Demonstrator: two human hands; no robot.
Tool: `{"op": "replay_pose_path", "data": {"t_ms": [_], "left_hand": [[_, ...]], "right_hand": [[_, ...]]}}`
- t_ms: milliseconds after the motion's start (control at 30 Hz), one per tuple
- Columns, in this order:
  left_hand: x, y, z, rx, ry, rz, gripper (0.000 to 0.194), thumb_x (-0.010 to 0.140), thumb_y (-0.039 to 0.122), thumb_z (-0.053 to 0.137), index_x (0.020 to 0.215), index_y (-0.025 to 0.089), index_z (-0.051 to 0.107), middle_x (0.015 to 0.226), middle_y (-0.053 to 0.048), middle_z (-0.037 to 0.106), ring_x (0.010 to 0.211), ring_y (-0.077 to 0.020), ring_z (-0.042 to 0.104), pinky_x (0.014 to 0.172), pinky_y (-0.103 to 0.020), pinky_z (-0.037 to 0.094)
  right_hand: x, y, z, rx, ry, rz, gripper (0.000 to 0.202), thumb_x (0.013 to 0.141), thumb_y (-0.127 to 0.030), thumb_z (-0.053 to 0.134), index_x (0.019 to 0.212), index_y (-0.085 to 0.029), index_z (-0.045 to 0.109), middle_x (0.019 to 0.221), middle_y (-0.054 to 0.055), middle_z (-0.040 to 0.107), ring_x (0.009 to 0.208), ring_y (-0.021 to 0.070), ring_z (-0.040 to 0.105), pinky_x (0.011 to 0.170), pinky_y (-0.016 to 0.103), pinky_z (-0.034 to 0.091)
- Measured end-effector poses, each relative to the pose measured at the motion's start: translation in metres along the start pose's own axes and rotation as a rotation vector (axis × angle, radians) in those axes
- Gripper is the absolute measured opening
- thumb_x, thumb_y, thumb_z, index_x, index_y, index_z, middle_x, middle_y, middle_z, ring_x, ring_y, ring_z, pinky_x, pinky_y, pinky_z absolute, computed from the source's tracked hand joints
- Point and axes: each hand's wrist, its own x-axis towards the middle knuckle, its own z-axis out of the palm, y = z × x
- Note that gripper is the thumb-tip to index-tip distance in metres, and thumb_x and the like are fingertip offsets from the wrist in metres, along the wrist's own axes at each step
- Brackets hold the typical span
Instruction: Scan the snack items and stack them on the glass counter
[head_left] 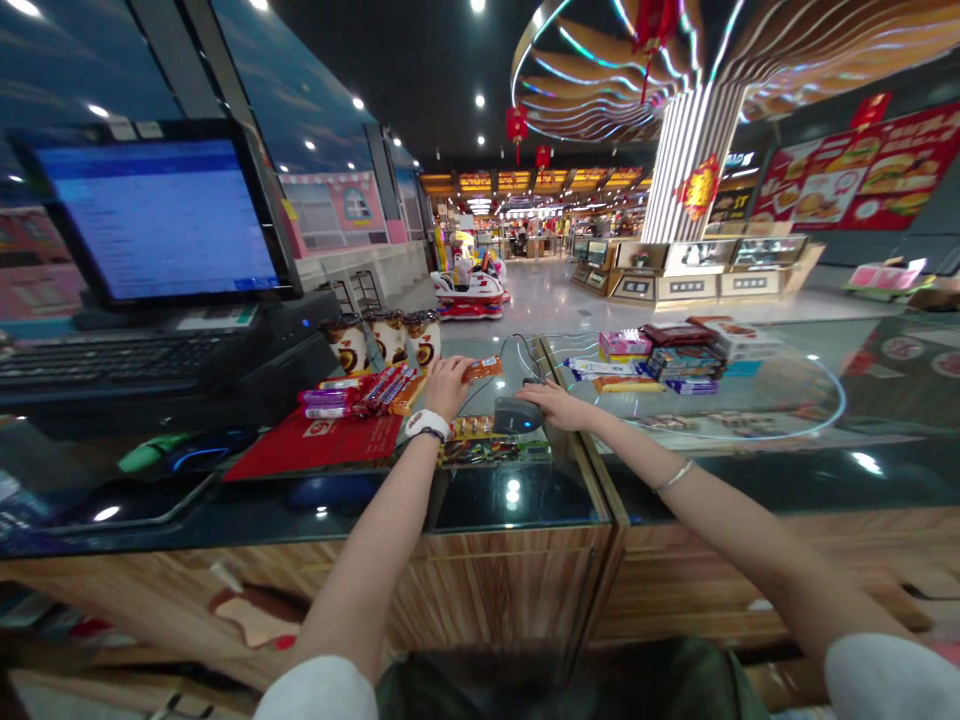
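Observation:
My left hand (447, 386) is closed on one end of a small orange-brown wrapped snack bar (484, 369), held just above the glass counter. Right of it, my right hand (559, 404) grips a dark handheld barcode scanner (517, 416) with a small blue light; its head points left, below the bar. The fingers' undersides are hidden. Close to my left wrist, several purple and red wrapped bars (386, 388) lie piled on a red mat (322, 447). Behind them stand three brown-and-white cups (388, 338).
A monitor (157, 215) and keyboard (112, 365) stand at the left, near a mouse (202, 452). Boxed and wrapped snacks (682, 352) lie on the counter's right part. A cable (517, 345) runs behind the scanner. The wooden counter front (510, 590) is close to my legs.

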Motion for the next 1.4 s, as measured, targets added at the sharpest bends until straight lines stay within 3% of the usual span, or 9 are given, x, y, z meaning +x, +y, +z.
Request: {"op": "replay_pose_path", "data": {"t_ms": [167,333,433,600,733,1000,1233,1400], "left_hand": [[-0.001,0.011,-0.008,-0.037,0.002,0.024,0.042,0.081,0.011,0.063,0.12,0.028,0.065,0.121,-0.006,0.069,0.118,-0.0262,0.06,0.119,-0.049,0.03],[0.004,0.036,-0.024,-0.063,0.035,0.067,0.039,0.084,0.018,0.066,0.122,0.028,0.064,0.123,-0.004,0.069,0.116,-0.0246,0.061,0.122,-0.049,0.026],[0.009,0.053,-0.035,-0.07,0.052,0.106,0.039,0.085,0.019,0.066,0.124,0.028,0.064,0.122,-0.004,0.069,0.116,-0.0253,0.06,0.122,-0.05,0.025],[0.018,0.092,-0.042,-0.097,0.03,0.184,0.043,0.085,0.02,0.067,0.127,0.027,0.063,0.126,-0.006,0.066,0.118,-0.0253,0.06,0.122,-0.051,0.024],[0.021,0.133,-0.032,-0.126,-0.028,0.283,0.04,0.085,0.021,0.068,0.124,0.027,0.063,0.119,-0.005,0.068,0.116,-0.0253,0.062,0.122,-0.052,0.024],[0.026,0.197,-0.002,-0.185,-0.072,0.393,0.027,0.081,0.019,0.072,0.106,0.022,0.061,0.104,-0.004,0.072,0.105,-0.0235,0.066,0.119,-0.047,0.029],[0.04,0.233,0.033,-0.236,-0.132,0.445,0.022,0.082,0.023,0.073,0.099,0.022,0.059,0.102,-0.004,0.072,0.103,-0.0243,0.067,0.118,-0.05,0.03],[0.04,0.239,0.056,-0.241,-0.194,0.512,0.024,0.083,0.018,0.068,0.106,0.02,0.06,0.117,-0.008,0.069,0.114,-0.0238,0.064,0.121,-0.048,0.028]], "right_hand": [[-0.001,-0.003,0.001,0.005,0.036,0.056,0.085,0.068,0.007,0.042,0.146,-0.024,0.047,0.158,0.011,0.042,0.147,0.0288,0.036,0.116,0.066,0.027],[-0.011,-0.01,-0.017,-0.008,0.35,0.093,0.065,0.074,0.001,0.045,0.134,-0.018,0.058,0.142,0.015,0.057,0.134,0.0263,0.051,0.113,0.053,0.039],[-0.024,-0.016,-0.034,-0.068,0.516,0.142,0.048,0.082,-0.009,0.05,0.128,-0.018,0.06,0.136,0.015,0.06,0.13,0.0275,0.053,0.112,0.049,0.041],[-0.054,-0.029,-0.058,-0.193,0.597,0.162,0.048,0.09,-0.021,0.053,0.139,-0.022,0.05,0.148,0.013,0.051,0.139,0.0283,0.044,0.119,0.052,0.031],[-0.076,-0.028,-0.066,-0.259,0.573,0.163,0.051,0.091,-0.022,0.053,0.142,-0.021,0.047,0.149,0.012,0.05,0.142,0.0275,0.041,0.121,0.052,0.027],[-0.13,0.001,-0.069,-0.312,0.553,0.282,0.052,0.087,-0.018,0.055,0.139,-0.018,0.047,0.134,0.015,0.062,0.13,0.0288,0.055,0.119,0.057,0.029],[-0.16,0.031,-0.072,-0.318,0.473,0.391,0.034,0.087,-0.018,0.058,0.121,-0.018,0.055,0.121,0.014,0.068,0.121,0.0282,0.061,0.119,0.057,0.028],[-0.173,0.056,-0.061,-0.293,0.454,0.436,0.034,0.086,-0.015,0.057,0.12,-0.019,0.053,0.121,0.013,0.069,0.122,0.027,0.061,0.119,0.057,0.028]]}}
